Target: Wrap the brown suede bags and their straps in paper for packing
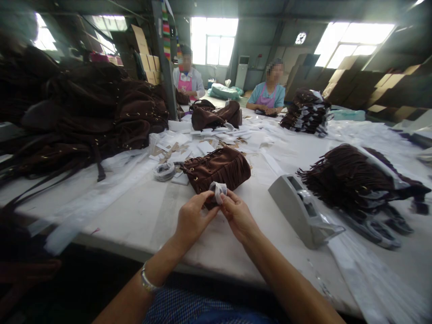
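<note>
A brown fringed bag (224,168) with brass eyelets lies on its side on the white table, just beyond my hands. My left hand (194,218) and my right hand (238,216) meet in front of it. Between their fingertips they pinch a small loop wrapped in whitish, see-through plastic (218,190). What is inside the wrapping I cannot make out. Left of the bag rests a coil of clear plastic (164,171). To the right stands a grey tape dispenser (300,211), apart from my right hand.
Dark brown bags (111,103) are heaped at the left. A stack of fringed bags (357,180) lies at the right, another stack (305,112) farther back. White paper pieces (229,135) cover the table's middle. Two people in aprons sit across the table. Plastic strips (97,193) lie at the left.
</note>
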Tool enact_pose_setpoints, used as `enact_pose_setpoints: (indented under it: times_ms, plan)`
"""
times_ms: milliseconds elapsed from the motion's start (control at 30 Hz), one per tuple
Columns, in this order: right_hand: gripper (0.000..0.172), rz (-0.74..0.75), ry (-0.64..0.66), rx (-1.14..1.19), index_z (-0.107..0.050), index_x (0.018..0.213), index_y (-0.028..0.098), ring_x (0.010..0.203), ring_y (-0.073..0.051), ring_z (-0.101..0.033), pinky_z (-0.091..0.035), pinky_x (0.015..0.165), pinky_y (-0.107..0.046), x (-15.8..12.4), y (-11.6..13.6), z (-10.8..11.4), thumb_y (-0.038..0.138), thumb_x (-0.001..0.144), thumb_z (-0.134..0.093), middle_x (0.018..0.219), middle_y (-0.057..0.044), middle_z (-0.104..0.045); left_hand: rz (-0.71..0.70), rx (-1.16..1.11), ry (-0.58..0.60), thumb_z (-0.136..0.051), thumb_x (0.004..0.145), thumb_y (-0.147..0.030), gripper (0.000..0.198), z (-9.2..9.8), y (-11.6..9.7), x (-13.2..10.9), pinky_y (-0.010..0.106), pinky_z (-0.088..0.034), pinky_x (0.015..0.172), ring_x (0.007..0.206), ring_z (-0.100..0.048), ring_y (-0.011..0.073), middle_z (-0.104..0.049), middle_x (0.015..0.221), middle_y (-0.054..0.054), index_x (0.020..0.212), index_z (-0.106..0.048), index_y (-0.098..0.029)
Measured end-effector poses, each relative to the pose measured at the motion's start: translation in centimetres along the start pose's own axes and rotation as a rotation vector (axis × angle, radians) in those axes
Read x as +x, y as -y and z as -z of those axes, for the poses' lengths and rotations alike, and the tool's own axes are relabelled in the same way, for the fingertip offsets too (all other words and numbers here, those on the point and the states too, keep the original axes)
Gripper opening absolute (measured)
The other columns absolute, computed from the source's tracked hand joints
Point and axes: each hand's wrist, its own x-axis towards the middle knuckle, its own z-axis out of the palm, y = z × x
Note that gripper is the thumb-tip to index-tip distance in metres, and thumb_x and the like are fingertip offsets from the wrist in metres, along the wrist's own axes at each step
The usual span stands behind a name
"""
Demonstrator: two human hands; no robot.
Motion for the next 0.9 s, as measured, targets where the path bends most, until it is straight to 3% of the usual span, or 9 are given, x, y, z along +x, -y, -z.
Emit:
enact_pose_setpoints:
  times_ms: [233, 467, 667, 767, 900]
  plan:
    - [0.055, 0.049, -0.071, -0.009, -0.064, 0.116, 0.018, 0.099, -0.02, -0.07, -0.055, 0.091, -0.03, -0.9, 0.2, 1.0, 0.039, 0.07, -0.083, 0.106, -0.007, -0.074, 0.067, -0.057, -0.028, -0.067, 0.085, -0.03, 0.032, -0.8, -1.8, -0.6, 0.032, -0.054, 0.085, 0.089, -0.068, 0.0201, -0.072, 0.102, 0.003, 0.116, -0.062, -0.024]
    - [0.059, 0.072, -0.036, -0.085, -0.061, 0.12, 0.018, 0.094, -0.02, -0.07, -0.053, 0.094, -0.035, -0.8, 1.2, 1.7, 0.035, 0.069, -0.084, 0.102, -0.006, -0.075, -0.018, -0.079, 0.018, -0.067, 0.086, -0.024, 0.031, -0.7, -1.5, -0.4, 0.032, -0.053, 0.089, 0.095, -0.068, 0.0195, -0.072, 0.11, 0.004, 0.117, -0.063, -0.024]
    - [0.055, 0.12, 0.011, -0.133, -0.063, 0.121, 0.021, 0.103, -0.023, -0.067, -0.053, 0.094, -0.036, -0.7, 1.6, 2.1, 0.041, 0.073, -0.08, 0.109, -0.006, -0.073, -0.005, -0.193, 0.048, -0.068, 0.086, -0.03, 0.035, -0.2, -1.9, 0.2, 0.035, -0.052, 0.096, 0.107, -0.067, 0.0221, -0.07, 0.121, 0.005, 0.121, -0.062, -0.024]
    - [0.057, 0.122, 0.044, -0.171, -0.062, 0.122, 0.02, 0.103, -0.024, -0.067, -0.053, 0.095, -0.038, -0.5, 1.4, 2.4, 0.043, 0.073, -0.08, 0.11, -0.008, -0.073, 0.013, -0.187, 0.111, -0.064, 0.088, -0.027, 0.025, 0.5, -2.0, 0.9, 0.032, -0.052, 0.092, 0.101, -0.069, 0.0213, -0.073, 0.112, 0.003, 0.113, -0.067, -0.025]
    - [0.061, 0.142, 0.029, -0.212, -0.06, 0.126, 0.019, 0.096, -0.023, -0.069, -0.053, 0.094, -0.039, -0.4, 1.4, 2.5, 0.044, 0.074, -0.079, 0.103, -0.007, -0.074, -0.015, -0.089, 0.16, -0.066, 0.085, -0.021, 0.025, 1.1, -1.8, 1.7, 0.028, -0.052, 0.083, 0.087, -0.069, 0.0187, -0.075, 0.103, 0.001, 0.11, -0.067, -0.025]
